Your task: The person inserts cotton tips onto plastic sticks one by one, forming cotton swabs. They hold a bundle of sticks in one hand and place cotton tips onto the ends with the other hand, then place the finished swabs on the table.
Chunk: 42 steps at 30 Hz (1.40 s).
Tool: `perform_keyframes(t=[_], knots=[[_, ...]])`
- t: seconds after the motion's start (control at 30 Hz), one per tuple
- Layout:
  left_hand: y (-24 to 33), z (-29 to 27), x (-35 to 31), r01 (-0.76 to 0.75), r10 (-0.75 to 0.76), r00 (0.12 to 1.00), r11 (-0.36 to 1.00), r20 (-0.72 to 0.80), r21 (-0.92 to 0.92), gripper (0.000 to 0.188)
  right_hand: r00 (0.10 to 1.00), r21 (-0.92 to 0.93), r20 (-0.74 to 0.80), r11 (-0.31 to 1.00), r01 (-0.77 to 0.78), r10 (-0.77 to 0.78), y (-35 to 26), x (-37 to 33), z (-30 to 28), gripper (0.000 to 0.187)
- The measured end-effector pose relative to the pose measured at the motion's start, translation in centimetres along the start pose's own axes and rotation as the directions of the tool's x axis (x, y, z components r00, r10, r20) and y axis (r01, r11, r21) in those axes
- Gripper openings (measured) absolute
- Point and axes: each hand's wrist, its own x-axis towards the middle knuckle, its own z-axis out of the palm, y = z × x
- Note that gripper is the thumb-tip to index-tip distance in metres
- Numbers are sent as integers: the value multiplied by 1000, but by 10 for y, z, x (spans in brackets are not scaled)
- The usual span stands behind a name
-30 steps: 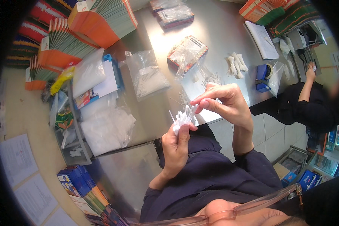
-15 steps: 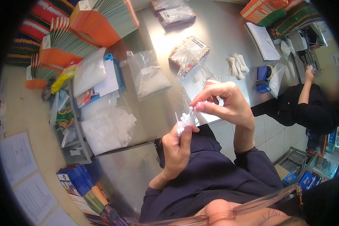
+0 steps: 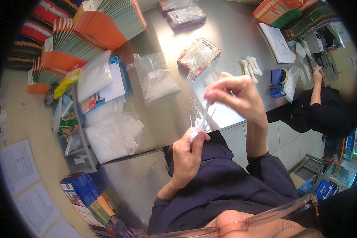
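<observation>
Low in front of my body, my left hand [image 3: 188, 152] is closed around a small white bundle [image 3: 198, 126], with thin white strips like cable ties poking out of its top. Just above it to the right, my right hand [image 3: 240, 95] pinches the upper end of a pale strip [image 3: 206, 109] that runs down to the bundle. Slight blur hides how that strip is joined. Loose thin white strips [image 3: 195, 104] lie on the metal table behind my hands. Several finished-looking white bundles [image 3: 250, 68] rest beyond my right hand.
On the metal table [image 3: 146, 131] are a clear bag of thin white strips [image 3: 160, 83], a plastic-wrapped box [image 3: 198, 57], a blue tape dispenser [image 3: 279, 81] and a notebook [image 3: 277, 43]. A grey tray [image 3: 77, 146] stands left. Another person [image 3: 325, 107] works at right.
My right hand has lifted slightly up and away from the left hand, drawing the pale strip upward. My left hand keeps the bundle, shifting little. The other person's arm has moved left.
</observation>
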Motion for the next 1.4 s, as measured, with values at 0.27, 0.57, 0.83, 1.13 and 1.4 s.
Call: perform_keyframes(t=[0.27, 0.57, 0.83, 1.13, 1.4], knots=[[-22, -14, 7, 94, -122, 986, 971, -117, -221, 26, 736, -517, -76, 605, -606, 673, 205, -1, -7, 30], [-24, -20, 10, 139, -102, 990, 806, 96, -576, 36, 892, -658, -230, 612, -438, 390, 215, -8, 53, 38], [-10, -6, 2, 81, -88, 996, 985, -35, -154, 29, 998, -2, 56, 1000, -4, 4, 10, -28, 16, 27], [1, -5, -3, 48, -46, 999, 991, 18, -121, 30, 974, 15, 210, 995, -94, 89, -6, -26, 32, 20], [2, -1, -4, 4, -4, 1000, 995, -1, -98, 30, 999, 16, 9, 999, 32, -32, -6, -27, 36, 15]])
